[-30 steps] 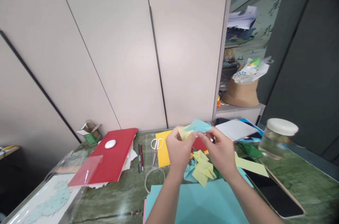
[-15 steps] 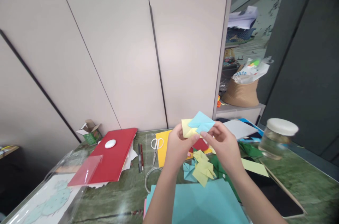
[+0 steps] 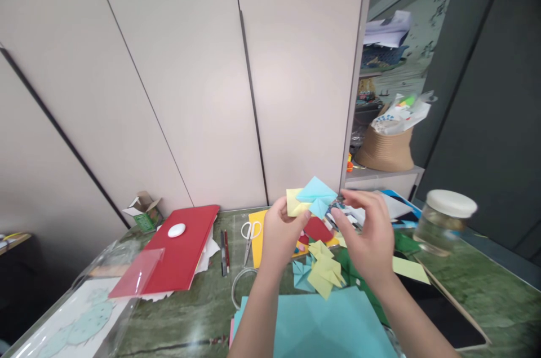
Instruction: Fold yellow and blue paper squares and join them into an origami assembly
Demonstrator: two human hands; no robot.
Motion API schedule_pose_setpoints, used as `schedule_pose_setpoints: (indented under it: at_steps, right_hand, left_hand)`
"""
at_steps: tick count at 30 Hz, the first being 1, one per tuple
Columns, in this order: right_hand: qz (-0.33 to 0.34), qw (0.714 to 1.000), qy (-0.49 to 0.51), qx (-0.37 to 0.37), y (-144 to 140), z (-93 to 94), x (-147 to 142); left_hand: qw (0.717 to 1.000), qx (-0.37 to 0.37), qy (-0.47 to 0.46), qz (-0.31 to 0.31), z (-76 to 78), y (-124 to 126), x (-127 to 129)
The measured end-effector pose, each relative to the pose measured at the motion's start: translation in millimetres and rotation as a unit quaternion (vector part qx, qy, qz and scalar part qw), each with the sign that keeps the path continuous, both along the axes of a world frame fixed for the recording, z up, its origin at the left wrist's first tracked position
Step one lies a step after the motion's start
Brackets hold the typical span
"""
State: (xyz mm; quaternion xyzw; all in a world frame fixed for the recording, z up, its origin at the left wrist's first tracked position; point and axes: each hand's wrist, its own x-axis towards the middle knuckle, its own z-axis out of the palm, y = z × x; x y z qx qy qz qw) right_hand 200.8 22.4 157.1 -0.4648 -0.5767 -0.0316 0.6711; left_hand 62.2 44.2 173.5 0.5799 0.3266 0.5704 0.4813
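Observation:
My left hand [image 3: 281, 237] holds up a folded paper piece made of a yellow part [image 3: 295, 202] and a light blue part [image 3: 316, 193], above the green table. My right hand [image 3: 369, 237] is just right of it, thumb and forefinger near the blue part's lower corner; whether they pinch it is unclear. Below my hands lie several small folded yellow and blue paper pieces [image 3: 322, 270]. A large light blue sheet [image 3: 321, 327] lies under my forearms.
White-handled scissors [image 3: 250, 237], two pens [image 3: 224, 251] and a red folder with a white oval object [image 3: 176, 230] lie to the left. A glass jar with a white lid [image 3: 446, 221] stands at right. A dark phone [image 3: 448, 318] lies near my right arm. A green box [image 3: 145, 212] sits by the cabinet wall.
Both hands have raised the yellow and blue folded piece and turned it. My right hand's fingers have spread and shifted right of the blue part.

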Motion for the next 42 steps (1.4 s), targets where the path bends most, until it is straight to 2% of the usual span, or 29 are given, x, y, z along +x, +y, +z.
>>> schedule_pose_setpoints:
  at_steps: [2, 4, 7, 11, 17, 22, 33, 38, 42]
  right_hand:
    - [-0.036, 0.996, -0.082, 0.014, -3.2, 0.9, -2.1]
    - [-0.029, 0.992, -0.125, -0.006, -5.0, 2.1, -4.5]
    - [-0.012, 0.990, -0.127, -0.052, -5.1, 4.2, -7.0]
    - [-0.027, 0.989, -0.120, -0.076, -6.3, 6.6, -6.3]
    - [0.004, 0.990, -0.091, -0.104, -11.7, 9.2, -1.8]
    - [0.036, 0.992, -0.068, -0.099, -11.0, 8.8, -1.7]
    - [0.008, 0.988, -0.065, -0.142, -7.7, 9.5, -2.0]
    - [0.071, 0.992, -0.017, -0.104, -1.4, 6.2, 3.8]
    - [0.111, 0.988, 0.028, -0.106, 5.7, 2.3, 8.3]
  left_hand:
    - [0.999, 0.001, 0.022, 0.031, 0.9, -1.2, 1.7]
    - [0.997, 0.012, 0.054, 0.062, 1.4, -2.9, 3.8]
    - [0.992, 0.039, 0.092, 0.078, 1.6, -6.0, 6.6]
    - [0.990, 0.045, 0.108, 0.083, 1.9, -9.1, 8.3]
    - [0.997, 0.015, 0.065, 0.046, 4.2, -9.7, 7.2]
    - [0.998, -0.010, 0.044, 0.051, 3.8, -6.7, 5.5]
    - [0.995, 0.021, 0.076, 0.064, 2.5, -10.3, 8.7]
    - [1.000, -0.005, 0.027, 0.002, 3.3, -8.5, 5.4]
    - [1.000, -0.017, 0.007, -0.010, 3.1, -7.1, 3.6]
